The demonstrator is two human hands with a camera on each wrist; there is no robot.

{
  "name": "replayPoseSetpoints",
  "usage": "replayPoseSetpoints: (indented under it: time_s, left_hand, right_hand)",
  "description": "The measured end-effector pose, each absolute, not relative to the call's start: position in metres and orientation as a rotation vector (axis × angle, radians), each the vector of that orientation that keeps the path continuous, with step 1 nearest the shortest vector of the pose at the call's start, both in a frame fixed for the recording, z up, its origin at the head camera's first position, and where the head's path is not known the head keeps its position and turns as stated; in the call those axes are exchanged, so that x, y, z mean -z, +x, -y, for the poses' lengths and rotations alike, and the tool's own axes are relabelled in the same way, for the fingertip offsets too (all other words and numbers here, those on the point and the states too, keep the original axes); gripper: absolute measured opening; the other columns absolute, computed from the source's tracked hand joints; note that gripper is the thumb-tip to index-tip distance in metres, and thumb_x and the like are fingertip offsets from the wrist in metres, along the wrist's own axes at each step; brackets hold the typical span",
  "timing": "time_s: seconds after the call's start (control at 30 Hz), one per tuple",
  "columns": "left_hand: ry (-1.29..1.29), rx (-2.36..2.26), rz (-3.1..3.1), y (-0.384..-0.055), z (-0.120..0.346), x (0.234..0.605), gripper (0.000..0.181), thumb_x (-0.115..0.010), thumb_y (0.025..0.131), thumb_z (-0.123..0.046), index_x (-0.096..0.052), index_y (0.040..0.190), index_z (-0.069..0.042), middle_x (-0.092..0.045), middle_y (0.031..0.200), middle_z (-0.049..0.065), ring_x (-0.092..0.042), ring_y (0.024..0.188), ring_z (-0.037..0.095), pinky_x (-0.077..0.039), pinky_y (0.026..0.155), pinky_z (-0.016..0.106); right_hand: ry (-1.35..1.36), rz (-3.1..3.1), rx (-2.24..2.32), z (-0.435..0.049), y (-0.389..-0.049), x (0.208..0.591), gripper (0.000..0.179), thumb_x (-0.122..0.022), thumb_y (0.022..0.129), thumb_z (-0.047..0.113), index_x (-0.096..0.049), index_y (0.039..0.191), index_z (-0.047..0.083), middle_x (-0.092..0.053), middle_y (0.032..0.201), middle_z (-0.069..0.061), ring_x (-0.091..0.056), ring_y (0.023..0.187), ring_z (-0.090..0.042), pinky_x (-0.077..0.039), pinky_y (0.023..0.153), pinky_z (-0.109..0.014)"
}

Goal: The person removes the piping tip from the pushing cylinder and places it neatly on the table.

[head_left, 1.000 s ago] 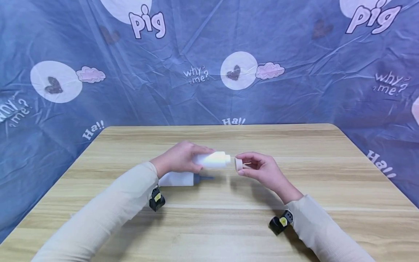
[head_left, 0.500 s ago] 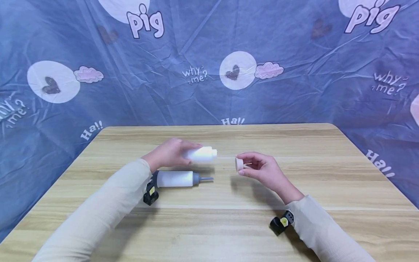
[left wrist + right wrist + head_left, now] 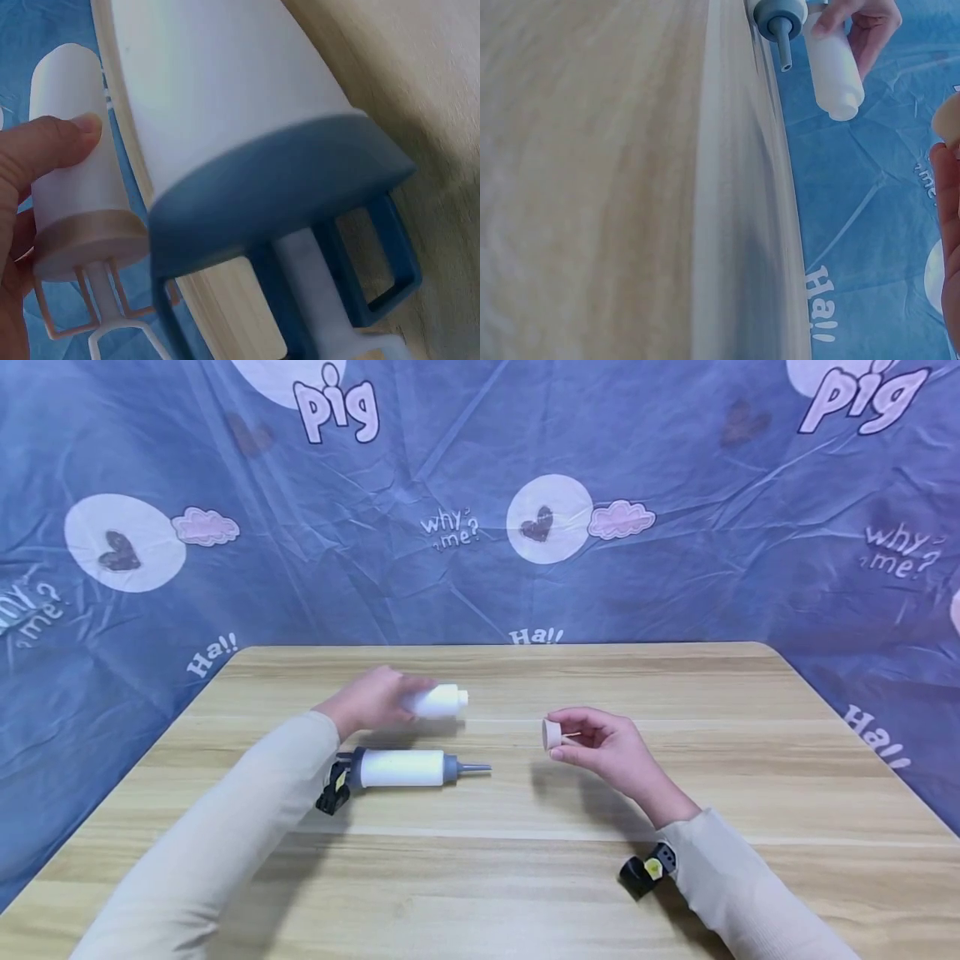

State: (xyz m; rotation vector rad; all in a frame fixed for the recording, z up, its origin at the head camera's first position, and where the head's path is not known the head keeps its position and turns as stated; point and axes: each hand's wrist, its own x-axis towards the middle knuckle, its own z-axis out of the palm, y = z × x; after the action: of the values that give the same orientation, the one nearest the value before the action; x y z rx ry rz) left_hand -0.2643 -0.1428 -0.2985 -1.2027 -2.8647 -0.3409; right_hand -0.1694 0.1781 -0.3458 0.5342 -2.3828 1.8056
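Observation:
My left hand (image 3: 372, 700) grips the white barrel (image 3: 438, 701) of a balloon pump, held level just above the table with its bare narrow neck pointing right. In the left wrist view the thumb lies along the barrel, and a pink end collar (image 3: 94, 238) with loop handles and a white rod shows below. My right hand (image 3: 606, 745) pinches a pale pink nozzle cap (image 3: 551, 735) between thumb and fingers, apart from the barrel; its thin spout points back toward the palm. In the right wrist view, that hand is mostly cut off at the edge.
A second balloon pump (image 3: 405, 768), white with blue-grey ends, lies on the wooden table (image 3: 480, 893) just in front of my left hand, nozzle to the right. Its handle end is partly behind the wrist camera. A printed blue cloth (image 3: 390, 577) hangs behind the table.
My left hand has carried the pump barrel left and slightly away, widening its gap from the cap. The lying pump is more exposed. My right hand stays nearly still with the cap.

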Motion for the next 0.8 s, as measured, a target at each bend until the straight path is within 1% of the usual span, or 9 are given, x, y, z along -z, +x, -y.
replayPoseSetpoints:
  time_s: [0.1, 0.23, 0.3, 0.5, 0.67, 0.8]
  left_hand:
    - [-1.189, 0.344, 2.872, -0.265, 0.144, 0.3, 0.058, -0.074, 0.072, -0.006, -0.056, 0.126, -0.002, -0.065, 0.11, 0.02, -0.064, 0.092, 0.034, -0.051, 0.085, 0.043]
    - [-1.128, 0.362, 2.913, -0.268, 0.146, 0.306, 0.059, -0.073, 0.071, -0.004, -0.055, 0.127, -0.003, -0.065, 0.112, 0.019, -0.063, 0.095, 0.035, -0.05, 0.087, 0.044]
    - [-1.095, 0.371, 2.927, -0.269, 0.148, 0.309, 0.059, -0.073, 0.07, -0.002, -0.055, 0.126, -0.003, -0.065, 0.112, 0.019, -0.062, 0.097, 0.035, -0.049, 0.088, 0.045]
    - [-1.034, 0.359, 2.952, -0.27, 0.15, 0.317, 0.058, -0.074, 0.07, -0.003, -0.057, 0.125, -0.004, -0.064, 0.115, 0.017, -0.061, 0.1, 0.035, -0.048, 0.09, 0.044]
    - [-1.012, 0.316, 2.97, -0.271, 0.149, 0.322, 0.059, -0.074, 0.071, -0.005, -0.056, 0.127, -0.005, -0.063, 0.117, 0.015, -0.061, 0.101, 0.033, -0.048, 0.09, 0.043]
    - [-1.024, 0.308, 2.962, -0.27, 0.147, 0.324, 0.06, -0.075, 0.071, -0.006, -0.056, 0.127, -0.005, -0.064, 0.116, 0.015, -0.061, 0.101, 0.033, -0.048, 0.09, 0.043]
  right_hand:
    - [0.535, 2.384, -1.808, -0.179, -0.169, 0.346, 0.044, -0.075, 0.073, 0.002, -0.06, 0.113, -0.006, -0.067, 0.104, -0.012, -0.064, 0.085, -0.008, -0.054, 0.072, -0.024]
    - [0.53, 2.388, -1.814, -0.18, -0.169, 0.347, 0.044, -0.075, 0.073, 0.003, -0.06, 0.113, -0.005, -0.067, 0.1, 0.001, -0.064, 0.085, -0.008, -0.054, 0.072, -0.024]
    - [0.528, 2.39, -1.814, -0.18, -0.17, 0.347, 0.044, -0.076, 0.072, 0.003, -0.061, 0.113, -0.004, -0.067, 0.099, 0.003, -0.064, 0.085, -0.008, -0.054, 0.072, -0.024]
    - [0.547, 2.388, -1.791, -0.18, -0.171, 0.348, 0.043, -0.075, 0.073, 0.003, -0.06, 0.113, -0.005, -0.067, 0.101, -0.007, -0.064, 0.085, -0.008, -0.054, 0.072, -0.024]
    - [0.554, 2.391, -1.793, -0.179, -0.17, 0.346, 0.042, -0.075, 0.073, 0.002, -0.061, 0.112, -0.006, -0.067, 0.102, -0.008, -0.064, 0.087, -0.007, -0.054, 0.073, -0.023]
    - [0.542, 2.396, -1.81, -0.179, -0.17, 0.345, 0.043, -0.075, 0.073, 0.001, -0.061, 0.112, -0.005, -0.066, 0.104, -0.014, -0.064, 0.087, -0.007, -0.054, 0.073, -0.024]
